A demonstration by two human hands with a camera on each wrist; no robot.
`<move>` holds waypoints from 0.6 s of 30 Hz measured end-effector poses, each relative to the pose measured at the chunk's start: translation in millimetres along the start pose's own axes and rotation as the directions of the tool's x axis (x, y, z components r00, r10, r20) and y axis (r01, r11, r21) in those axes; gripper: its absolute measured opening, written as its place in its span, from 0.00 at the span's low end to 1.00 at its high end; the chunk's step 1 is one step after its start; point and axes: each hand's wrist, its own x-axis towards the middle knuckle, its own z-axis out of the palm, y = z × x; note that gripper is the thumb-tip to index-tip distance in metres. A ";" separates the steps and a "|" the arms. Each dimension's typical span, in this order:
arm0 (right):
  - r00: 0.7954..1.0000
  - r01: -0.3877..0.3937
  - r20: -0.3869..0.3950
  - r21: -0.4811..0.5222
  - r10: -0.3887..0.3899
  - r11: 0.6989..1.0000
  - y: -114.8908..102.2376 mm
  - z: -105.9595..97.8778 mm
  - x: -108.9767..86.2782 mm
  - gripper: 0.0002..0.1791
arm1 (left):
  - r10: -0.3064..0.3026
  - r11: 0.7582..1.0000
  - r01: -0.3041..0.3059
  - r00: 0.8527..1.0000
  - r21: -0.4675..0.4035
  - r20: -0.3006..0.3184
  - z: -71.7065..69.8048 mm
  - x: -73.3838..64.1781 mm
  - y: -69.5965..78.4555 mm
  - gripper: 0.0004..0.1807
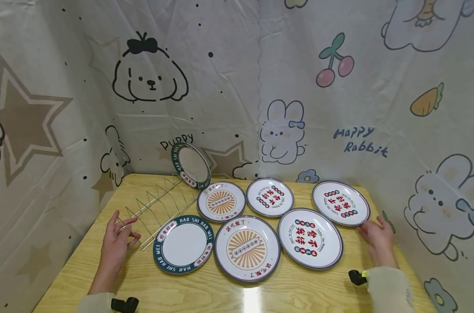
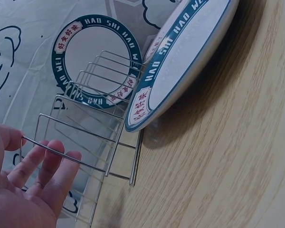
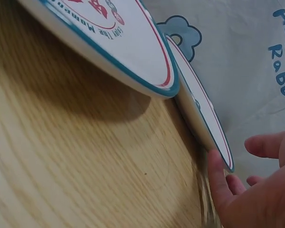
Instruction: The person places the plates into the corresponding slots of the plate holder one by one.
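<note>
Left grip (image 1: 116,238) holds one rack (image 1: 151,202); right grip (image 1: 379,237) lies loose by seven plates (image 1: 247,249).

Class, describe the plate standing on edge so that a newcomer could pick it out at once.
On the wooden table, find the wire rack by the left hand. At its far end, near the patterned curtain, is a plate with a dark green rim. Its green-rimmed twin lies flat; this one alone stands on edge.

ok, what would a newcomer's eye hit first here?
Probably the cartoon-printed backdrop behind the table. Next, the green-rimmed plate standing on edge at the far end of the wire rack, back left. Then the left hand at the rack's near end and the right hand at the rightmost plate.
</note>
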 end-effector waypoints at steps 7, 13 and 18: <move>1.000 0.008 0.015 -0.029 -0.008 1.000 6.0 9.5 3.9 0.44 | -0.001 1.000 0.001 1.000 0.032 -0.001 -0.6 1.1 -0.4 0.38; 1.000 0.004 0.008 -0.056 -0.003 0.998 7.0 12.7 8.3 0.43 | -0.012 1.000 0.012 1.000 0.020 -0.005 -0.7 1.9 -1.7 0.39; 1.000 -0.012 -0.015 -0.055 0.011 0.998 9.8 15.3 13.3 0.42 | -0.012 1.000 0.012 1.000 0.008 -0.006 -0.5 0.7 -1.8 0.38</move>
